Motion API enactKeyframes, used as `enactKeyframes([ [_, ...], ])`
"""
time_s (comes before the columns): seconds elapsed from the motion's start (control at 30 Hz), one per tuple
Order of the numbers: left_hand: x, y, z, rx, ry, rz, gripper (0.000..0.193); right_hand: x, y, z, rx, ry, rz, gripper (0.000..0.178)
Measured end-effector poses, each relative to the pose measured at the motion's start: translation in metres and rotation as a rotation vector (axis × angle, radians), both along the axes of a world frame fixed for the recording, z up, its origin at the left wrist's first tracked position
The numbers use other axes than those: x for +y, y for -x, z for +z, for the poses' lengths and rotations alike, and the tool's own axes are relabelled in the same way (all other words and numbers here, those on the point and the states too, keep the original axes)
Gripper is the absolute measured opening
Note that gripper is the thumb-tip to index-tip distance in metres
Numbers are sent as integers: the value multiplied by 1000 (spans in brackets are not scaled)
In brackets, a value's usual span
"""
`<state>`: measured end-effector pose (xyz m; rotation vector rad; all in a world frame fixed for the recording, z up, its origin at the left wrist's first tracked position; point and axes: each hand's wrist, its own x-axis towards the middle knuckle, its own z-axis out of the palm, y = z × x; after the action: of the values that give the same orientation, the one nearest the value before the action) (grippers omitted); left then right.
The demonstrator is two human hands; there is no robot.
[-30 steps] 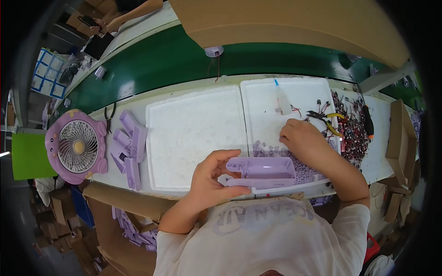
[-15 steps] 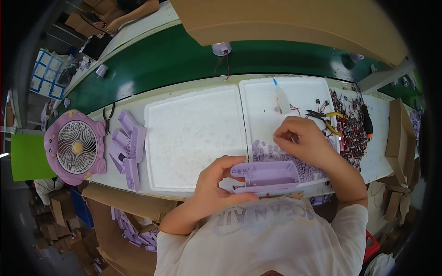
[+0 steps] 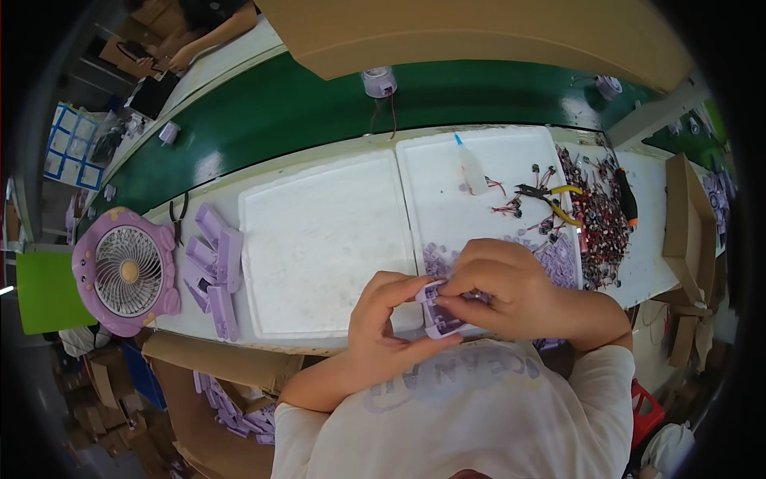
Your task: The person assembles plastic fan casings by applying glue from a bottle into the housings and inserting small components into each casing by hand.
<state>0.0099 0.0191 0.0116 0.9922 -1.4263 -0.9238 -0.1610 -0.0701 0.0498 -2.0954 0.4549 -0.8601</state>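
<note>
My left hand (image 3: 384, 318) grips a purple plastic housing (image 3: 436, 314) by its left end, close in front of my chest. My right hand (image 3: 504, 289) is closed in a pinch against the inside of that housing. Whatever its fingertips hold, if anything, is hidden behind the fingers. Just beyond the right hand, small purple plastic pieces (image 3: 556, 259) lie scattered over the white foam tray (image 3: 431, 172).
Yellow-handled pliers (image 3: 562, 209), a blue-tipped bottle (image 3: 471, 173) and a heap of red-and-black wired parts (image 3: 600, 227) are at right. More purple housings (image 3: 226, 255) and a purple fan (image 3: 128, 267) stand left. Behind runs a green belt (image 3: 319, 102); a co-worker's arm (image 3: 211, 40) shows far left.
My right hand has come down from over the tray to the housing. The housing has turned from lengthwise to more end-on, still in my left hand.
</note>
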Motion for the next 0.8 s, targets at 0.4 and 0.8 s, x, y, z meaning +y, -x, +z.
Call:
enactKeyframes([
  [0.4, -6, -4, -5, -80, 89, -32, 75, 2, -4, -12, -60, -323, -27, 20],
  [0.8, -10, -5, -9, 477, -484, -13, 56, -75, 12, -21, 576, 614, -379, 22],
])
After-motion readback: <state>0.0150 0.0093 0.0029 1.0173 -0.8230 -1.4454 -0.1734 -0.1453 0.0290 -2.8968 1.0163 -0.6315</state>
